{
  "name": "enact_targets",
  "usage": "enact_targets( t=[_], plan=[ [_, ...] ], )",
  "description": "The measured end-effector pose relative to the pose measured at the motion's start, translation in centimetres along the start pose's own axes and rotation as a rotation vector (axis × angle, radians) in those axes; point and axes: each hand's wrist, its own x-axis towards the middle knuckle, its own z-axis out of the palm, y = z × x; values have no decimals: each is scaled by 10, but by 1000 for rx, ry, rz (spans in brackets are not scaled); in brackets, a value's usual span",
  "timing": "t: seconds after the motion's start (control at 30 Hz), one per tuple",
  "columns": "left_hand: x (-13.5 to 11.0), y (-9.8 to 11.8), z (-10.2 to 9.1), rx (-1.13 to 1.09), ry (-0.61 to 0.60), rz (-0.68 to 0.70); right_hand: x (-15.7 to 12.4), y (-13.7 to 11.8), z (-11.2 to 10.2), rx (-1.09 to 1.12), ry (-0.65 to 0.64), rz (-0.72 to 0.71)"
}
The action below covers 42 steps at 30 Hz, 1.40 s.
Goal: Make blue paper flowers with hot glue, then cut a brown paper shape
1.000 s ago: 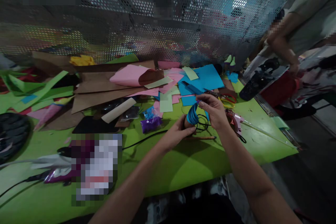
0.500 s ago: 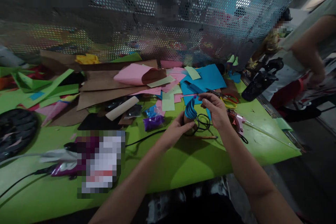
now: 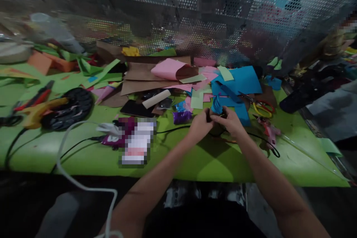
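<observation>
The left hand (image 3: 201,124) and right hand (image 3: 231,122) meet fingertip to fingertip over the middle of the green table (image 3: 195,167), both curled tight on one blue fringe (image 3: 216,104) that sticks up on their far side. Just left lies one purple bag (image 3: 181,116), further left one phone (image 3: 136,108). To the right lie one pair of scissors (image 3: 260,106) and one pink glue gun (image 3: 268,131).
</observation>
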Motion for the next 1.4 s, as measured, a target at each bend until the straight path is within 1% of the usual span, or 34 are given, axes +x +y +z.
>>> enact_targets(
  t=[0.1,0.17,0.23,0.3,0.33,0.4,0.47,0.57,0.67,0.73,0.8,0.87,0.9,0.97,1.03,1.07,1.1,1.13,1.17,1.23,1.3,1.4],
  plan=[
    [-7,7,-8,299,36,38,2,4,-1,42,4,-22],
    [-11,8,-21,442,79,87,5,6,-3,15,1,-41],
    [-14,6,-39,558,167,86,8,10,-5,-85,-3,-68],
    [-16,0,-58,656,269,19,10,13,-6,-239,7,-111],
    [-17,-3,-66,695,276,-10,11,15,-6,-328,13,-134],
    [-17,-11,-76,765,251,-49,12,17,-5,-499,20,-175],
    [-17,-17,-79,825,192,-66,13,19,-3,-650,17,-189],
    [-15,-22,-75,930,138,-98,11,21,0,-842,27,-164],
    [-13,-21,-72,1030,114,-120,9,22,2,-924,26,-130],
    [-13,-20,-72,1061,88,-124,9,23,2,-902,26,-128],
    [-13,-20,-73,1071,70,-124,10,22,0,-827,52,-154],
    [-13,-22,-73,1077,62,-109,12,18,-9,-697,119,-207],
    [-13,-24,-73,1079,65,-94,14,15,-15,-615,175,-249],
    [-13,-27,-72,1082,80,-57,17,9,-30,-443,339,-346],
    [-12,-31,-71,1066,105,-23,19,4,-45,-289,538,-429],
    [-11,-32,-71,1045,124,-11,20,3,-50,-223,603,-448],
    [-9,-33,-71,1011,152,2,20,2,-53,-169,637,-453],
    [-8,-33,-71,960,189,16,19,1,-54,-129,638,-449],
    [-6,-33,-72,888,227,35,18,0,-52,-101,613,-438],
    [-5,-31,-73,686,298,100,14,-2,-43,-80,519,-407],
    [-6,-27,-71,445,339,185,8,-5,-28,-70,384,-371],
    [-12,-18,-61,114,338,256,-1,-10,-5,-11,148,-307]
  ],
)
